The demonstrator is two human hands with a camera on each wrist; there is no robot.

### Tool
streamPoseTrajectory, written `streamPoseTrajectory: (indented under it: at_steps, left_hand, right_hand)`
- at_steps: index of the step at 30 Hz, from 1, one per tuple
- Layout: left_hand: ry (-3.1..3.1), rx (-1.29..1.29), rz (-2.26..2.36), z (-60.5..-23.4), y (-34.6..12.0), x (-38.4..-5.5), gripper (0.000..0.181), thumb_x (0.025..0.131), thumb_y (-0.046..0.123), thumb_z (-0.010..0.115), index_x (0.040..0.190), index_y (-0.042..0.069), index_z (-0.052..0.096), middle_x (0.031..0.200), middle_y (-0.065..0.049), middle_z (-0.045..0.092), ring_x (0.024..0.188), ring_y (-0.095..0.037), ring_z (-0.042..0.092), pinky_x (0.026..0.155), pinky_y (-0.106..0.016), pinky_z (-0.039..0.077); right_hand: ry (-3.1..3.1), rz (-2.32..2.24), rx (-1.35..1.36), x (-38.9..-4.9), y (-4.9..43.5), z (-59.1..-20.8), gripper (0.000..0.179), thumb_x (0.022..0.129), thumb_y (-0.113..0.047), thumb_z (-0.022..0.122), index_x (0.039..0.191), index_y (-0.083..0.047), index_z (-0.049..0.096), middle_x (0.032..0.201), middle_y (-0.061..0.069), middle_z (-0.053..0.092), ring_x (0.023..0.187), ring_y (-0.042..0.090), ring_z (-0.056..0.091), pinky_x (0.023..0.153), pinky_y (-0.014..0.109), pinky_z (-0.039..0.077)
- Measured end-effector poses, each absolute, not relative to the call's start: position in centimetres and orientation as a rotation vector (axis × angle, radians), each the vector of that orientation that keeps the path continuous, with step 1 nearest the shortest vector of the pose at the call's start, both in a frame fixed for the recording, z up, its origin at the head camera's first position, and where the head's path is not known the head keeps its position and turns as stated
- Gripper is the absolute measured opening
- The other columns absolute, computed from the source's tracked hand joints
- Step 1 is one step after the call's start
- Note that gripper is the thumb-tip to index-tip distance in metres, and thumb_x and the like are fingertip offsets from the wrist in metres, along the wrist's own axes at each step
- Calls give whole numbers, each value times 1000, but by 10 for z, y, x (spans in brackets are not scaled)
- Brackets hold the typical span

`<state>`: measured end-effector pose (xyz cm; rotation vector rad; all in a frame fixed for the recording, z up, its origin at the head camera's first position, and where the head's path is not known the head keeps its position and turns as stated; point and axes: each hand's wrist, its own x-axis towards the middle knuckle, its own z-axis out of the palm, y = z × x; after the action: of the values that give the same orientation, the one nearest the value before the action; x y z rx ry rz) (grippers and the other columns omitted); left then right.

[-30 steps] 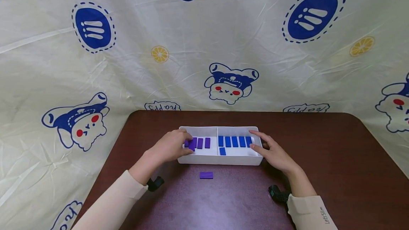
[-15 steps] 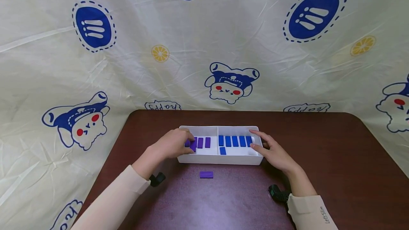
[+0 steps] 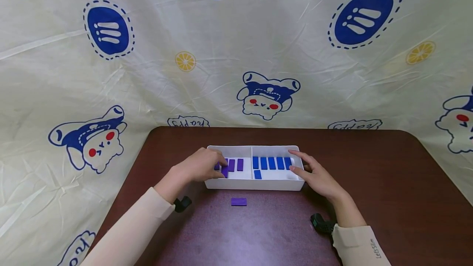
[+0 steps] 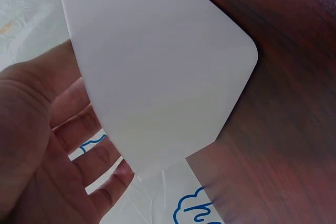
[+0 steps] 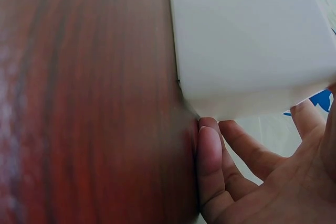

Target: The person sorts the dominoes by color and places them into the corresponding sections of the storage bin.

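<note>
A white two-compartment tray (image 3: 225, 184) lies on the table, its long side facing me. My left hand (image 3: 197, 166) reaches over its left end, thumb and fingertips pinching a purple tile (image 3: 224, 171) low in the left compartment. Two more purple tiles stand clear of that hand in the same row, one of them a purple tile (image 3: 240, 165) near the divider; the row's left end is partly hidden by my fingers. At the right end, my right hand (image 3: 319, 179) holds the tray, thumb and index finger over the rim, other fingertips against the outer wall (image 5: 252, 98).
The right compartment holds several blue tiles, with one row along the back and a single blue tile (image 3: 257, 174) in front beside the divider. A loose purple tile (image 3: 238, 202) lies on the brown table (image 3: 258, 237) before the tray. A printed sheet (image 3: 214, 93) hangs behind.
My left hand has shifted slightly right with the pinched purple tile, which now sits closer to the neighbouring tile. The right hand keeps its place on the tray.
</note>
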<state>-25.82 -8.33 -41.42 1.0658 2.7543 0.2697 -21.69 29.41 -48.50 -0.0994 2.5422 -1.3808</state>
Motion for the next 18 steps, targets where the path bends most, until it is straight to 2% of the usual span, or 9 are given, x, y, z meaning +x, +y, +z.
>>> streamPoseTrajectory:
  at_steps: [8,18]
  left_hand:
    - [2733,1083,234,-415,-83,-261,37,89,31,83,122,15,79,118,0,76,105,-15,68,90,-43,45]
    - [2679,1034,227,-416,-84,-266,37,89,33,83,121,17,79,121,2,75,115,-17,66,95,-44,39]
  right_hand:
    - [2547,-1382,-105,-216,294,-485,66,101,-53,60,161,-39,34,169,20,20,136,45,41,103,69,46]
    - [2538,-1393,-107,-215,293,-484,67,101,-52,59,161,-39,33,171,20,18,140,48,37,106,76,38]
